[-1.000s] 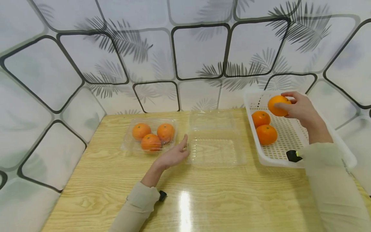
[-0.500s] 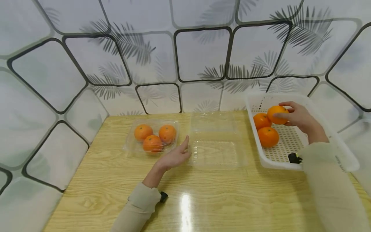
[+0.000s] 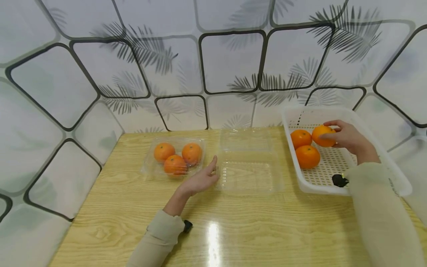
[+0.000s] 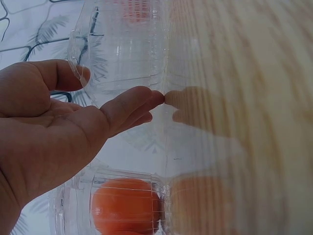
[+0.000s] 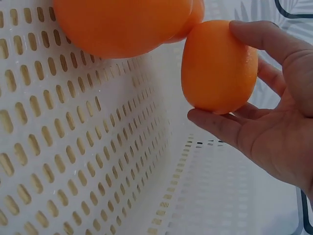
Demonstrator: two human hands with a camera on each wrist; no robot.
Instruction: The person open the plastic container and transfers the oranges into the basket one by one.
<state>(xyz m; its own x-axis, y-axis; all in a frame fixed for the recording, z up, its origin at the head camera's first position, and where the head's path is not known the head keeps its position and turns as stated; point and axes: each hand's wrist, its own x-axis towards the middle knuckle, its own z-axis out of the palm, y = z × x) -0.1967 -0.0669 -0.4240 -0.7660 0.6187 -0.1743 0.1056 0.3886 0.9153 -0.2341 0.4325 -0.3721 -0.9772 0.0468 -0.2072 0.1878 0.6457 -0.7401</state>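
Observation:
My right hand (image 3: 350, 139) grips an orange (image 3: 323, 136) between thumb and fingers, inside the white perforated basket (image 3: 320, 191). In the right wrist view that orange (image 5: 217, 68) is held a little apart from the basket's holed floor. Two more oranges, a rear one (image 3: 301, 138) and a front one (image 3: 307, 157), lie by the basket's left wall. My left hand (image 3: 200, 181) rests on its side by the left edge of a lidded clear plastic box (image 3: 248, 176), which stands open with no fruit in it. Its fingers (image 4: 129, 103) are extended, with the thumb at the box's rim.
Left of my left hand, a second clear plastic box (image 3: 150, 168) contains three oranges under its plastic. Everything stands on a light wood table (image 3: 260, 230), with a patterned cloth wall (image 3: 230, 61) behind and at the sides.
My right hand has lowered the orange into the basket, then shifted it slightly right, near the other two. My left hand has stayed by the box. The head view tilted a little.

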